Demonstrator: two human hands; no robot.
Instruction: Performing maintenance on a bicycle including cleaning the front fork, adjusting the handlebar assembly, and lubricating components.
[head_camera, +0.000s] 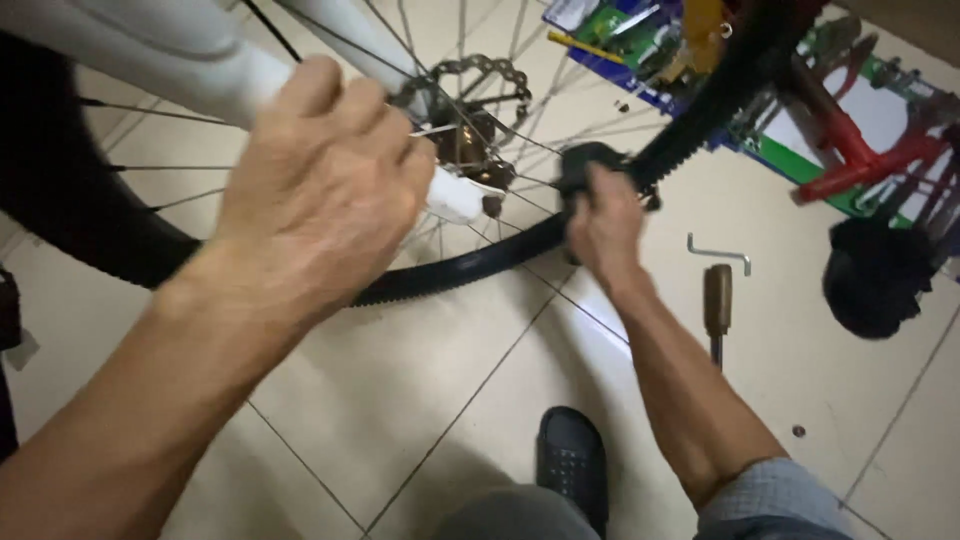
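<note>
A bicycle wheel with a black tyre (470, 268) and thin spokes fills the upper half of the head view. My left hand (320, 190) is wrapped around the white fork leg (200, 50) near the hub, beside the disc rotor (470, 80). My right hand (605, 225) reaches down to the lower rim and grips the tyre, with a small black object (585, 160) pressed against it; I cannot tell what that object is.
On the tiled floor to the right lie a bent metal hex key (720, 250) and a wooden-handled tool (717, 300). A tool tray with red-handled pliers (850, 160) sits at the upper right, a black round object (875, 275) beside it. My black shoe (572, 460) is below.
</note>
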